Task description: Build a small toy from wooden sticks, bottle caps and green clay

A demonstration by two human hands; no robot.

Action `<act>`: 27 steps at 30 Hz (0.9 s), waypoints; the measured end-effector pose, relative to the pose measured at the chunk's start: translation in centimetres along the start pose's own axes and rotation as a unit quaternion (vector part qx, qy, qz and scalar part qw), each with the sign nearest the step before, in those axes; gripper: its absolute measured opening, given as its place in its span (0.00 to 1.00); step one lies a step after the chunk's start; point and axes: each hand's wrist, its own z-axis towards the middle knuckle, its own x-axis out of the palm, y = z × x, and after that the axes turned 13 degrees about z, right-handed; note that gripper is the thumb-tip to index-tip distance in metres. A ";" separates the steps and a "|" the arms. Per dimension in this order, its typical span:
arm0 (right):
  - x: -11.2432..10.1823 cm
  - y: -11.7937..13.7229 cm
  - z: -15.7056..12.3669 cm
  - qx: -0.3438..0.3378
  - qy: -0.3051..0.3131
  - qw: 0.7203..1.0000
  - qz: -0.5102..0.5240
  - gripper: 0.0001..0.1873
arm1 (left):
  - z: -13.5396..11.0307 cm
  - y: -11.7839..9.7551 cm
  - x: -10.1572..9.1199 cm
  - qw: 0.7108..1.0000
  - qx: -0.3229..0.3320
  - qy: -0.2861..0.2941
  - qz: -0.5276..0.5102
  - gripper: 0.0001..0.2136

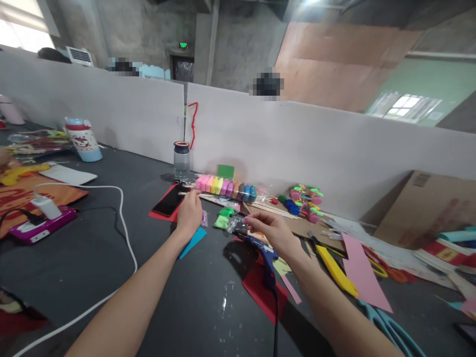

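My right hand (272, 229) pinches a small pink lump (247, 219), which looks like modelling clay, between thumb and fingertips. Below it lies a blue glue gun (266, 250) with a black cord, partly over red paper (260, 287). My left hand (189, 214) is closed, fingers bunched, beside a black phone (167, 202); whatever it may hold is hidden. Between the hands are green clay packets (222, 220) and crumpled clear wrap (234, 225). A small pink-purple packet (204, 218) lies just right of my left hand, with blue paper (192, 242) below.
A row of coloured clay packs (226, 187) lies by the white partition (327, 148). A clear bottle (182, 161) stands behind the phone. To the right are a yellow utility knife (336, 270), pink paper (366, 272) and blue-handled scissors (390, 329). A white cable (124, 223) crosses the left.
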 end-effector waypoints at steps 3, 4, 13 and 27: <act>1.0 0.7 0.0 -0.043 -0.007 0.998 -0.040 0.15 | -1.2 -1.3 0.8 0.996 -0.002 0.043 -0.076 0.16; 1.4 1.0 0.0 -0.063 -0.012 0.996 -0.056 0.15 | -1.8 -1.8 1.3 0.992 -0.008 0.067 -0.107 0.16; 4.2 1.7 -0.9 -0.215 -0.087 0.943 -0.238 0.08 | -6.6 -4.7 3.7 0.879 -0.124 0.280 -0.365 0.12; 2.7 -0.1 -4.1 -0.239 -0.093 0.879 -0.402 0.08 | -9.6 -2.8 6.5 0.796 -0.230 0.334 -0.449 0.10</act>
